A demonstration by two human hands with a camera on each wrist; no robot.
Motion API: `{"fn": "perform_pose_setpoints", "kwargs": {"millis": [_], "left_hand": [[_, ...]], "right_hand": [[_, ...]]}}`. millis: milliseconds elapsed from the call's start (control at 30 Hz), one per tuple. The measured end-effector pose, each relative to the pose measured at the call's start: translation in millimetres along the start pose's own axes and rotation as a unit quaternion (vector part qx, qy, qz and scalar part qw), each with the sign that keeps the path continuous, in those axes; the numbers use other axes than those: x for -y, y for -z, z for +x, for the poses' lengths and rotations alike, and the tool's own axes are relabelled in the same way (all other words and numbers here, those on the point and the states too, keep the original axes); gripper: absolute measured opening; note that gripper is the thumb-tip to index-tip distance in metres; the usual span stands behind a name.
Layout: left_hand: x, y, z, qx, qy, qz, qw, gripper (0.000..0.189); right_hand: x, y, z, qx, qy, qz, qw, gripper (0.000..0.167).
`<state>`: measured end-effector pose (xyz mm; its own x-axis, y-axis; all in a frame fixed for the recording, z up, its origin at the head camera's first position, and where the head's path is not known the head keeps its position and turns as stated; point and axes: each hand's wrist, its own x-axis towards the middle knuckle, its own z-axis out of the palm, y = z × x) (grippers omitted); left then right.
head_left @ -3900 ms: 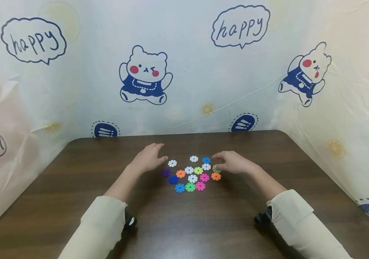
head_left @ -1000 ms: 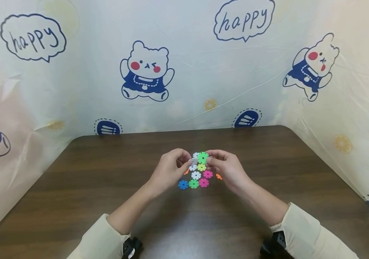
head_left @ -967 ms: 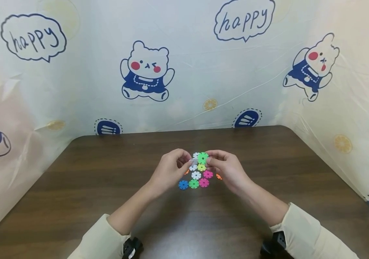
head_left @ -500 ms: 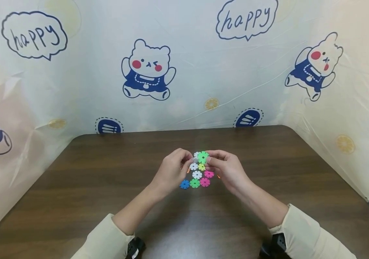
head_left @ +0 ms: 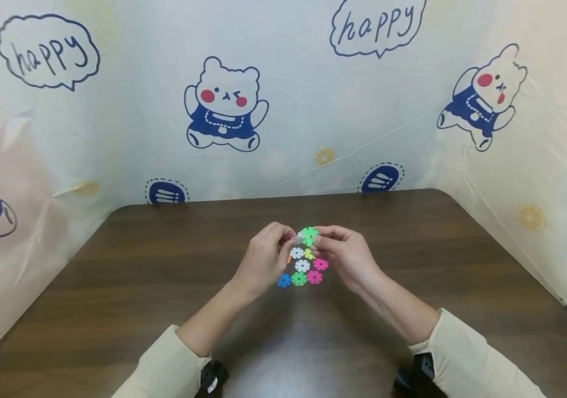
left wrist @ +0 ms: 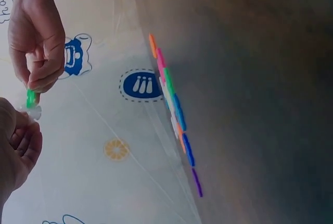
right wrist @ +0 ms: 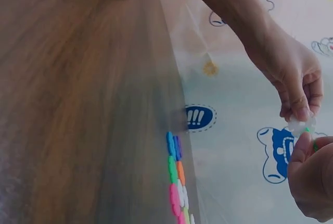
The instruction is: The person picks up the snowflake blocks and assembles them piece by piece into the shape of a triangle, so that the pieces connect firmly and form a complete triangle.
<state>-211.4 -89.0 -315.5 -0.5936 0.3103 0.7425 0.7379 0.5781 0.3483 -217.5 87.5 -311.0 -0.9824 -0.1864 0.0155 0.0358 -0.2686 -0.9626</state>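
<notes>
My left hand (head_left: 265, 255) pinches a white snowflake disc (right wrist: 297, 125) between thumb and fingers. My right hand (head_left: 352, 255) pinches a green snowflake disc (head_left: 308, 236) by its right edge. The two discs meet edge to edge at an angle, raised above the tabletop, as the left wrist view shows. How deep the slots engage I cannot tell. Below them on the table lie loose discs, among them a blue disc (head_left: 284, 280), a second green disc (head_left: 299, 278), a pink disc (head_left: 315, 277) and a white disc (head_left: 302, 266). My hands hide some others.
The brown wooden table (head_left: 164, 287) runs back to a cloth (head_left: 283, 182) printed with bears, which surrounds it on the far side and both flanks. A purple disc (left wrist: 197, 183) lies at one end of the loose group in the left wrist view.
Earliest, both hands hovered beside the spread discs. Since then they have come together, each holding a disc. Over the last second the held pair stays joined at the edges and barely shifts.
</notes>
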Motion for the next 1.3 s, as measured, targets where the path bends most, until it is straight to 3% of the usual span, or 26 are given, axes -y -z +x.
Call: {"fn": "perform_pose_setpoints", "kwargs": {"millis": [233, 400, 533, 700, 800, 1100, 1300], "left_hand": [[-0.7, 7.2, 0.3, 0.023, 0.042, -0.009, 0.9988, 0.016], [2.0, 9.6, -0.2, 0.014, 0.042, 0.001, 0.999, 0.015], [3.4, 12.1, 0.9, 0.005, 0.034, -0.003, 0.9994, 0.013], [4.5, 14.8, 2.3, -0.005, 0.037, -0.007, 0.9993, 0.012], [5.1, 16.2, 2.4, -0.008, 0.044, -0.007, 0.999, 0.012], [7.7, 17.7, 2.2, -0.008, 0.049, -0.011, 0.9987, 0.012], [9.3, 18.1, 1.8, -0.011, 0.053, -0.015, 0.9984, 0.012]], "right_hand": [[3.4, 9.3, 9.4, 0.041, -0.033, -0.041, 0.9978, 0.03], [2.0, 26.3, 20.3, 0.055, -0.031, -0.1, 0.9929, 0.036], [-1.1, 43.2, 31.2, 0.06, -0.041, -0.177, 0.9815, 0.034], [-8.9, 62.1, 43.2, 0.066, -0.068, -0.286, 0.9536, 0.035], [-12.8, 70.8, 48.1, 0.073, -0.069, -0.352, 0.9305, 0.036], [-21.8, 85.7, 58.3, 0.126, -0.035, -0.511, 0.8494, 0.028], [-26.1, 88.4, 60.6, 0.136, -0.05, -0.538, 0.83, 0.027]]}}
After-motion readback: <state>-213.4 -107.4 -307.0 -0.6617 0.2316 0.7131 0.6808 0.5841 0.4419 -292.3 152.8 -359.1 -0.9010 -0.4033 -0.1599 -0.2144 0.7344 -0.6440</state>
